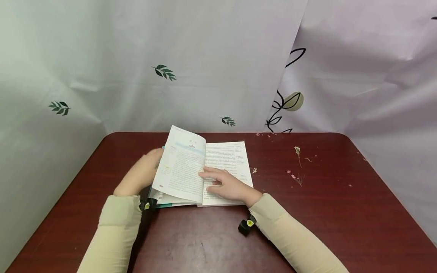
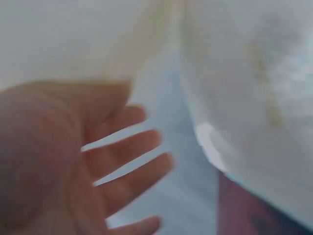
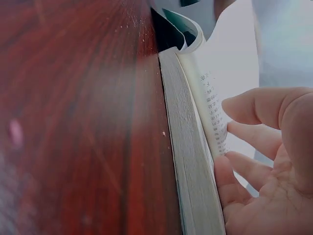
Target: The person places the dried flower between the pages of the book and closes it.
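Note:
An open book [image 1: 225, 170] with printed pages lies on the table in the head view. A left-hand page [image 1: 181, 167] stands lifted and tilted, its outer edge raised off the pages below. Beside that raised edge is my left hand [image 1: 143, 172], its fingertips partly hidden behind the page. The left wrist view shows that hand [image 2: 117, 147] with loosely extended, spread fingers, blurred. My right hand [image 1: 230, 185] rests on the right page near the gutter, fingers extended. In the right wrist view the book's thick page block [image 3: 188, 147] sits beside my right hand [image 3: 274, 156].
The dark red table [image 1: 307, 220] has small dried flower sprigs [image 1: 298, 153] to the right of the book, with scattered petals. A pale curtain [image 1: 205, 68] with leaf prints hangs behind the table. Dark wrist cameras [image 1: 244, 227] sit at both cuffs.

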The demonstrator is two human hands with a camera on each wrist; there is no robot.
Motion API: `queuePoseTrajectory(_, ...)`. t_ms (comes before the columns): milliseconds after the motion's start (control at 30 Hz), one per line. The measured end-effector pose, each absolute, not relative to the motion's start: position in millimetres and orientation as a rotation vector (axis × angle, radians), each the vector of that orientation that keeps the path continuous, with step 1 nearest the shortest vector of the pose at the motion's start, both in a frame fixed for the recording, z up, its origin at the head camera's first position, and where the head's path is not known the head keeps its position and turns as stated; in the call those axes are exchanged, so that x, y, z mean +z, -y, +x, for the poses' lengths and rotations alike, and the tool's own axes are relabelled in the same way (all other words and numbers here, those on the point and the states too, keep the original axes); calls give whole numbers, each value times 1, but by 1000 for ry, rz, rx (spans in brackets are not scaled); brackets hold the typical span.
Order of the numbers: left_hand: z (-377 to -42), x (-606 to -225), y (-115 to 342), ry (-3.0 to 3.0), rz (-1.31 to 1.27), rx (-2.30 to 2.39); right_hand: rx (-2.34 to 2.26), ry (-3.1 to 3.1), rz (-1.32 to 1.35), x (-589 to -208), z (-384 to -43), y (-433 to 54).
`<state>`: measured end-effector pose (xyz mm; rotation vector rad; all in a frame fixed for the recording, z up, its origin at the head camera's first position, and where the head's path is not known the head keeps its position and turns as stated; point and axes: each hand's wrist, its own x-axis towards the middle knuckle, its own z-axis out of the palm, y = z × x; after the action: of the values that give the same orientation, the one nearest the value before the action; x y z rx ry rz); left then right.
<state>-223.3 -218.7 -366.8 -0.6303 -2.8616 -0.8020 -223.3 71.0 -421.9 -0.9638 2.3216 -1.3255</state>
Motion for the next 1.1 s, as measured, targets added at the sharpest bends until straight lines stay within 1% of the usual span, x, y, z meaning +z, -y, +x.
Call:
queuePoseTrajectory(100, -219, -351, 214, 2775, -446, -732, -1293, -2347, -967, -420, -222, -71)
queuePoseTrajectory(167, -215, -343, 207, 2715, -417, -727, -1268, -2369, -974, -418, -221, -72)
queuePoseTrajectory(333, -210, -344, 184, 2704, -562, -648, -1258, -2376, -994, -416, -221, -73)
queuePoseTrajectory(467, -211, -361, 171, 2798, -700, -535, -1272, -2352, -1023, -419, -223, -73)
queuePoseTrajectory(633, -212, -382, 172, 2967, -812, -499, -1253, -2354, -1028, -421, -223, -74)
queuePoseTrajectory(833, -212, -394, 175, 3114, -817, -575, -1247, -2359, -1026, -420, -224, -75)
queuePoseTrajectory(1100, -213, -398, 169, 3241, -774, -582, -1266, -2341, -1004, -420, -224, -76)
